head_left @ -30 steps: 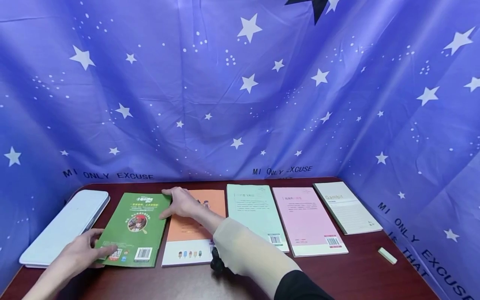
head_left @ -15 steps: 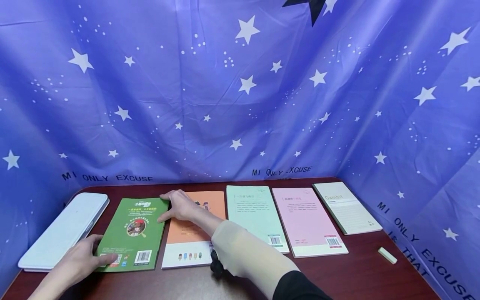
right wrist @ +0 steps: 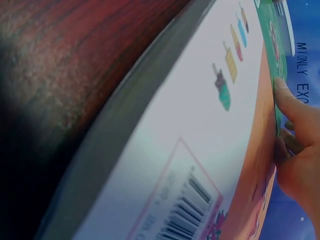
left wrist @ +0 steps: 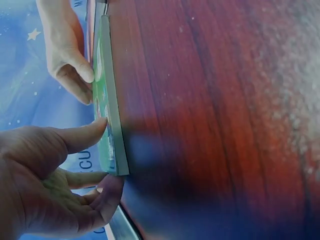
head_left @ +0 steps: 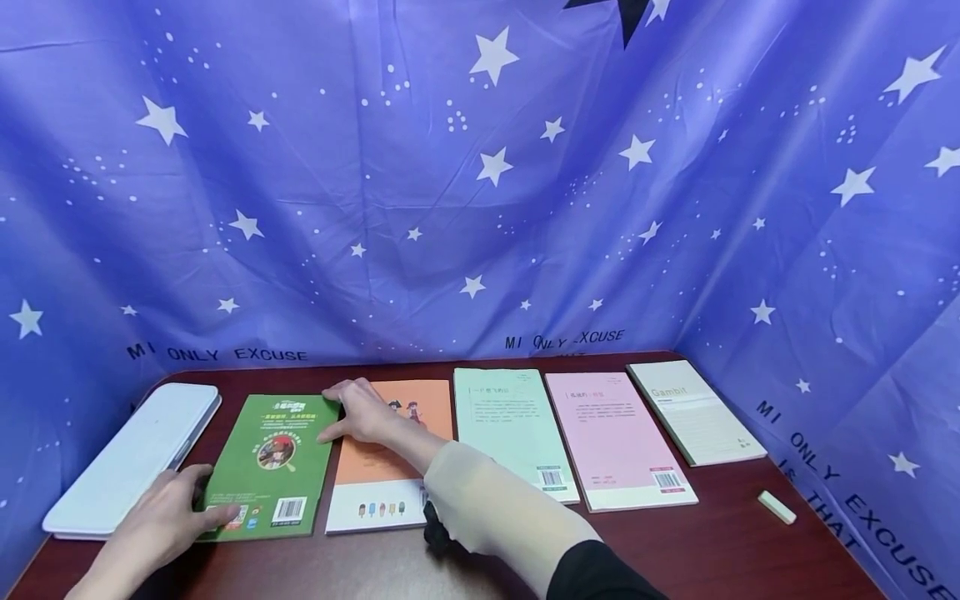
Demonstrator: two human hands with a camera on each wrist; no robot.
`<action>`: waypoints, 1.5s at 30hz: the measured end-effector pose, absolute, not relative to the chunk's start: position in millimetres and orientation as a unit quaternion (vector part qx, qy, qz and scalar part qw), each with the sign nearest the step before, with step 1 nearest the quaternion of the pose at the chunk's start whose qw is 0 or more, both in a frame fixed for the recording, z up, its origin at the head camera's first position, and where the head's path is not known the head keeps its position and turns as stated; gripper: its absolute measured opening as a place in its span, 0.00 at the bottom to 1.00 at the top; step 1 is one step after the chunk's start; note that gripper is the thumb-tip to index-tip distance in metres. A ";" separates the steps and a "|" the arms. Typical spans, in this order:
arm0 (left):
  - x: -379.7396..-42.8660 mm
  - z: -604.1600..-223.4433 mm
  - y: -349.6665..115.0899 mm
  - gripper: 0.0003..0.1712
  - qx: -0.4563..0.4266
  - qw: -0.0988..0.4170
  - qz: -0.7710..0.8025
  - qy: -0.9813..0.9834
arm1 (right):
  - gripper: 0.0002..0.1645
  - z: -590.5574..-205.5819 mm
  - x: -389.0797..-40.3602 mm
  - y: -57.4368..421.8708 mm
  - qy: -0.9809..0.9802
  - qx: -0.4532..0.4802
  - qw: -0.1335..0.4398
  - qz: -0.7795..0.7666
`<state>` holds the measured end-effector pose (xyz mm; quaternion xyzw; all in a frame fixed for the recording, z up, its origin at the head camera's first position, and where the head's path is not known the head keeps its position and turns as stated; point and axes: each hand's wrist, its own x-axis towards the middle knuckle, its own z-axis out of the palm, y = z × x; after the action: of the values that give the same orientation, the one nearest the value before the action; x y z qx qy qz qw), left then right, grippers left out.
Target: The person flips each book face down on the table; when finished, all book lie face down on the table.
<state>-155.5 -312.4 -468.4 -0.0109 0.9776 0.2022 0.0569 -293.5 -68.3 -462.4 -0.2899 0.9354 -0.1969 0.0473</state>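
Observation:
A green book [head_left: 255, 467] lies on the table with its back cover up, a barcode at its lower right. At its lower left corner my left hand [head_left: 161, 517] grips it, thumb on the cover and fingers around the edge, as the left wrist view shows. My right hand [head_left: 363, 412] holds the book's upper right edge between thumb and fingers, reaching across an orange and white book [head_left: 375, 492]. The right wrist view shows that orange book up close, with the right hand [right wrist: 300, 145] beyond it at the green cover.
A white flat case [head_left: 127, 467] lies close on the left. To the right sit a mint book [head_left: 510, 442], a pink book [head_left: 618, 450] and a Gambit notebook [head_left: 701, 417]. A small pale eraser-like block [head_left: 777, 507] lies near the table's right edge. Starry curtains hang behind.
The green book has slid slightly toward me, with both hands staying on it. The other books and the white case have not moved.

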 end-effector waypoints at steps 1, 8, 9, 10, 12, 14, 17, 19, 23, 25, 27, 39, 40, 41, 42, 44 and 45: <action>-155.5 -468.5 -312.3 0.51 -0.011 0.052 0.201 0.978 | 0.47 -462.2 -293.8 -67.7 0.935 -0.291 0.048 -0.198; -156.0 -471.6 -309.9 0.47 0.001 -0.008 0.200 0.980 | 0.42 -461.2 -294.2 -57.6 0.921 -0.302 0.061 -0.237; -156.1 -471.9 -309.6 0.45 0.005 -0.027 0.202 0.979 | 0.41 -460.5 -294.3 -55.1 0.919 -0.303 0.059 -0.248; -156.4 -471.9 -309.7 0.42 0.009 -0.048 0.205 0.977 | 0.41 -459.6 -294.7 -52.2 0.916 -0.304 0.056 -0.255; -157.1 -471.0 -310.9 0.35 0.018 -0.092 0.211 0.973 | 0.39 -457.7 -296.5 -46.3 0.911 -0.311 0.044 -0.267; -158.2 -469.6 -313.4 0.29 0.025 -0.134 0.214 0.967 | 0.37 -455.7 -298.9 -39.7 0.908 -0.316 0.032 -0.274; -161.4 -465.7 -317.2 0.25 0.032 -0.168 0.215 0.961 | 0.34 -454.0 -302.8 -28.6 0.901 -0.322 0.023 -0.289; -164.0 -463.3 -319.3 0.24 0.040 -0.185 0.217 0.958 | 0.32 -453.1 -305.2 -20.2 0.899 -0.326 0.019 -0.293; -171.1 -458.0 -321.8 0.20 0.062 -0.226 0.226 0.945 | 0.31 -448.1 -308.7 4.0 0.905 -0.332 0.015 -0.265; -176.2 -454.6 -322.7 0.18 0.077 -0.249 0.230 0.938 | 0.32 -443.9 -310.4 21.3 0.910 -0.333 0.022 -0.247; -182.1 -450.7 -324.3 0.17 0.092 -0.266 0.230 0.932 | 0.33 -438.9 -311.7 42.2 0.915 -0.329 0.033 -0.231; -196.1 -437.9 -345.9 0.19 0.078 -0.259 0.209 0.940 | 0.34 -431.4 -315.2 172.6 0.942 -0.292 -0.025 -0.165; -196.4 -437.8 -347.2 0.19 0.077 -0.257 0.206 0.941 | 0.34 -431.5 -314.8 181.5 0.944 -0.288 -0.031 -0.159; -196.8 -437.8 -348.5 0.20 0.078 -0.254 0.206 0.942 | 0.34 -431.6 -314.0 190.1 0.945 -0.285 -0.040 -0.152; -197.7 -437.9 -349.9 0.20 0.078 -0.251 0.206 0.942 | 0.34 -431.4 -312.9 198.4 0.947 -0.282 -0.047 -0.148; -198.5 -438.2 -351.9 0.20 0.077 -0.247 0.203 0.944 | 0.34 -431.1 -311.3 214.3 0.950 -0.273 -0.058 -0.144; -199.3 -438.5 -352.9 0.21 0.078 -0.244 0.203 0.945 | 0.34 -430.8 -310.1 221.8 0.951 -0.267 -0.062 -0.141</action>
<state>-199.3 -352.9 -438.5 0.0777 0.9451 0.2033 -0.2437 -310.1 221.8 -430.8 -0.2673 0.9512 -0.1413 -0.0620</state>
